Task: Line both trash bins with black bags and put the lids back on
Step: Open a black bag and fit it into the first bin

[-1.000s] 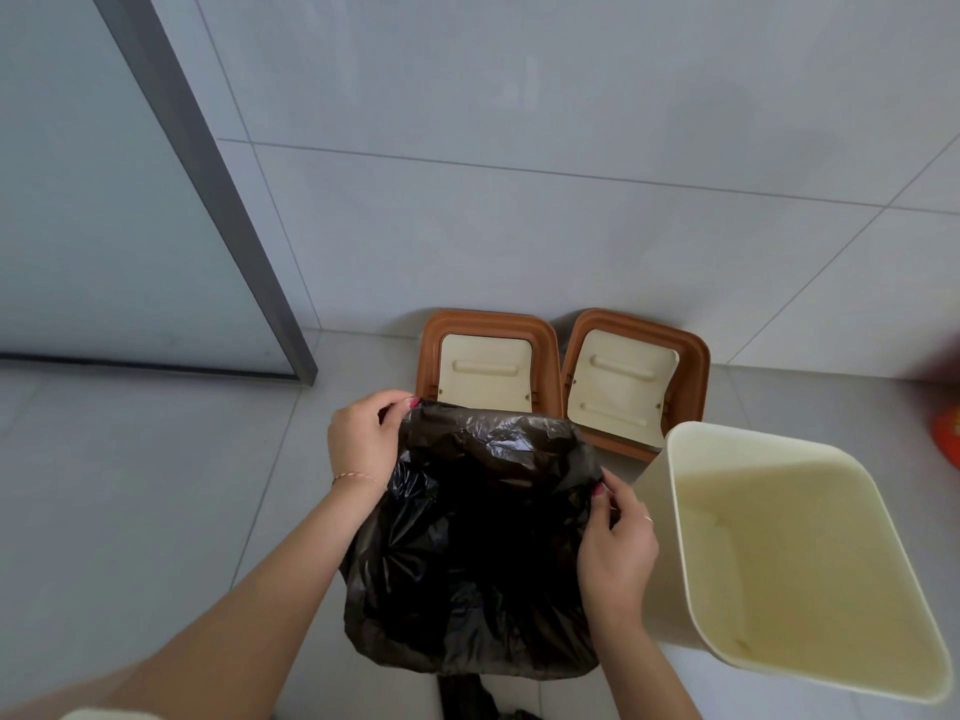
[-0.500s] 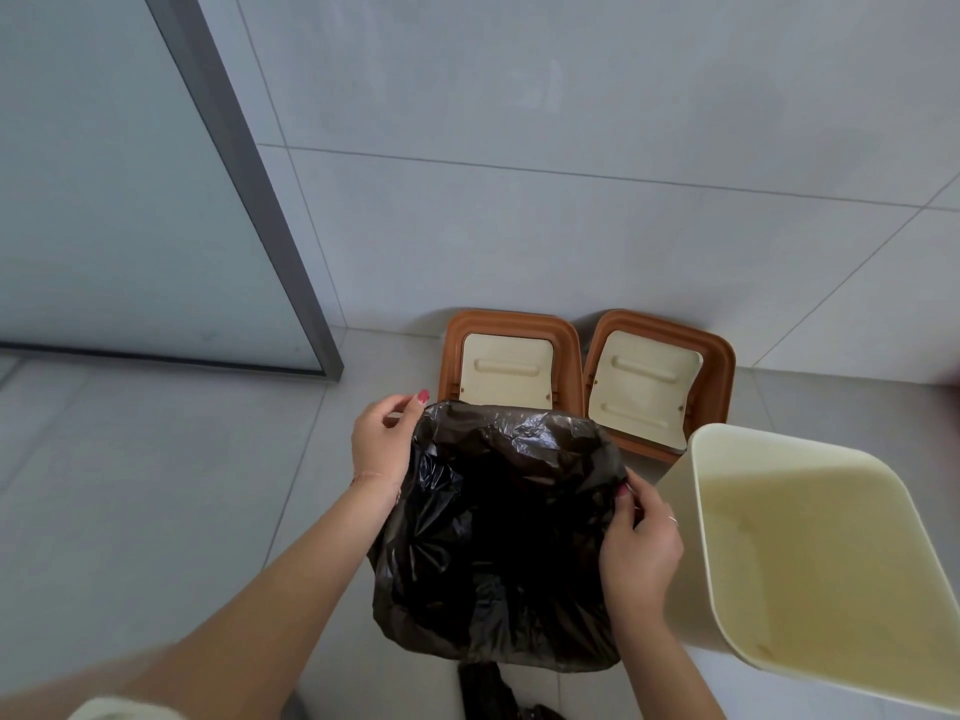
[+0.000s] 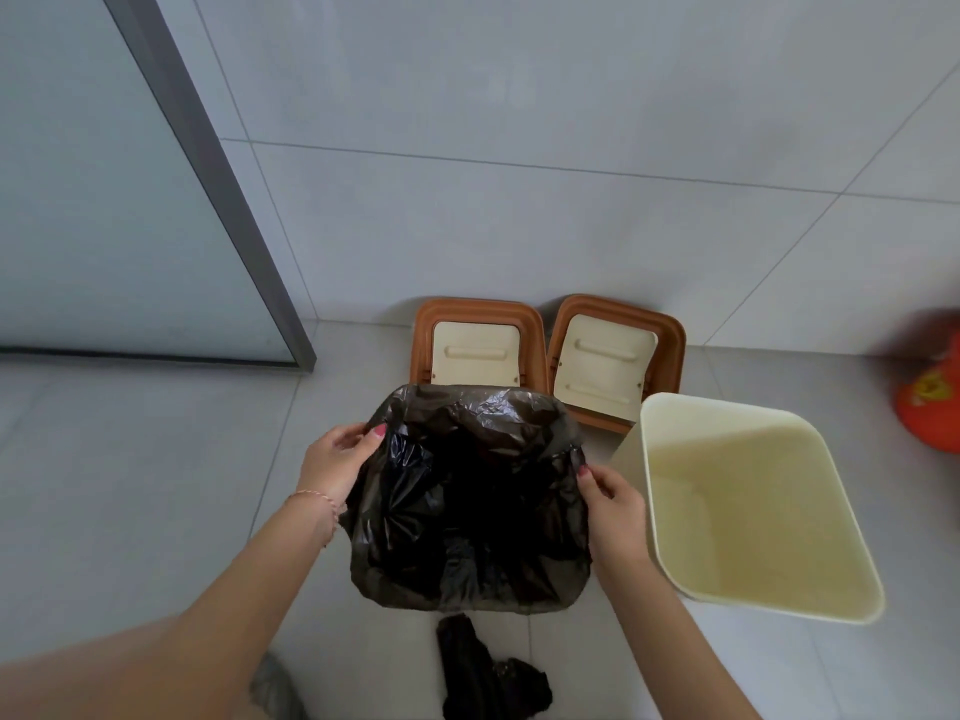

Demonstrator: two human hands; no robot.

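A black bag [image 3: 467, 506] is stretched over a bin on the floor and hides the bin completely. My left hand [image 3: 335, 462] pinches the bag's left edge. My right hand [image 3: 610, 498] grips its right edge. To the right stands a second bin [image 3: 753, 511], cream-coloured, tilted toward me, with no bag inside. Two brown lids with cream flaps lean against the wall behind: the left lid [image 3: 478, 345] and the right lid [image 3: 615, 356]. Another black bag [image 3: 488, 672] lies crumpled on the floor below the covered bin.
A grey-framed glass door [image 3: 208, 174] rises at the left. A tiled wall [image 3: 571, 148] stands behind the lids. A red-orange object [image 3: 930, 402] sits at the right edge on the grey tile floor.
Both hands have slid lower along the bag's sides, and the bag now sits wider and squarer over the bin's rim. The view has shifted slightly to the left.
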